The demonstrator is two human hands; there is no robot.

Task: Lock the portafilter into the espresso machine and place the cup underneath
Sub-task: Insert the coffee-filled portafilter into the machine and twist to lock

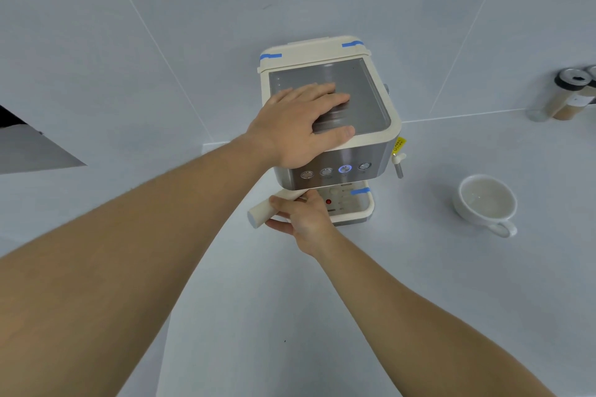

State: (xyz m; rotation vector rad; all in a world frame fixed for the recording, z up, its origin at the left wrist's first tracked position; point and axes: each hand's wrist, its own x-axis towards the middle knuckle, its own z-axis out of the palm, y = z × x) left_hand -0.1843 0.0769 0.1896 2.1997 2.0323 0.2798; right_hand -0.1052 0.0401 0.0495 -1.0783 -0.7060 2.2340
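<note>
A cream and steel espresso machine (361, 87) stands on the white counter against the tiled wall. My left hand (303, 121) lies flat on its metal top, fingers spread, thumb over the front edge. Below the button panel, my right hand (301, 214) grips the cream handle of the portafilter (259, 214), which sticks out to the left from under the machine's head. The portafilter's basket end is hidden under the machine. A white cup (485, 203) with its handle toward me sits empty on the counter to the right of the machine.
A steam wand (399, 166) hangs at the machine's right side. Two spice jars (562, 97) stand at the far right against the wall. A dark opening (19, 138) shows at the left edge. The drip tray (354, 213) sits below the machine's head.
</note>
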